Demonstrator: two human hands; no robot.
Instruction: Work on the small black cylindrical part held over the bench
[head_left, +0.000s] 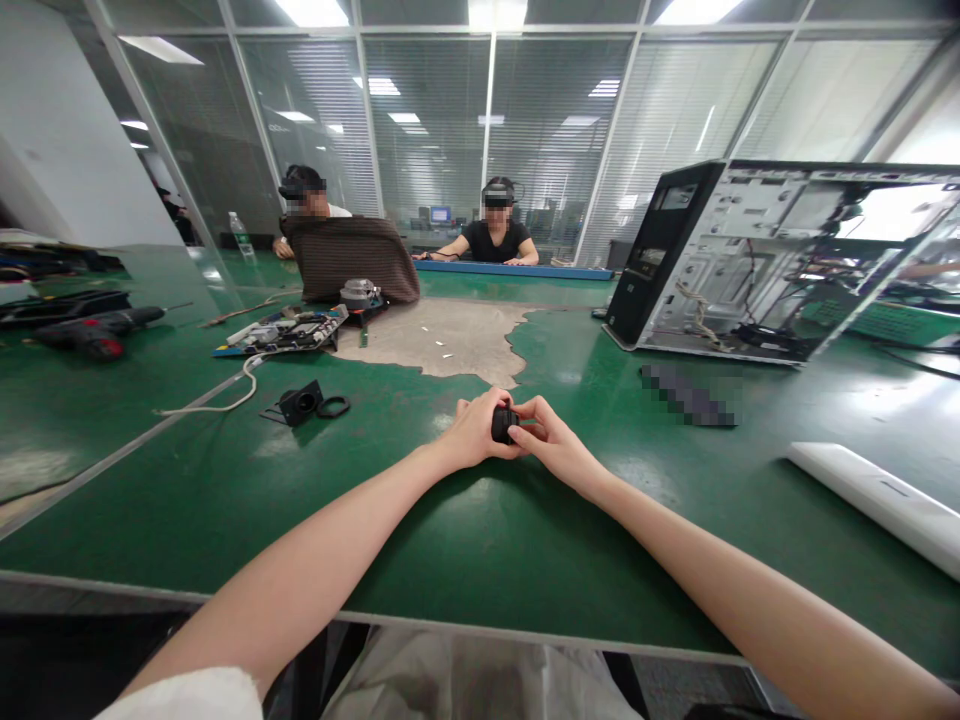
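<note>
Just above the green table point(450, 540), a small round black part point(503, 424) sits between my two hands. My left hand point(477, 430) is closed around its left side, the thumb beneath it and the fingers over its top. My right hand point(551, 440) pinches the right side of the same part with thumb and fingers. To the left on the table lie a black square-framed piece with a round opening point(300, 402) and a black ring point(334, 407) beside it.
An open computer case point(660, 265) stands at the back right. A dark blurred object point(690, 398) and a white bar point(877, 490) lie right. A circuit board point(289, 332), cable point(232, 407) and drill point(101, 330) are left. Two people point(499, 235) sit across the table.
</note>
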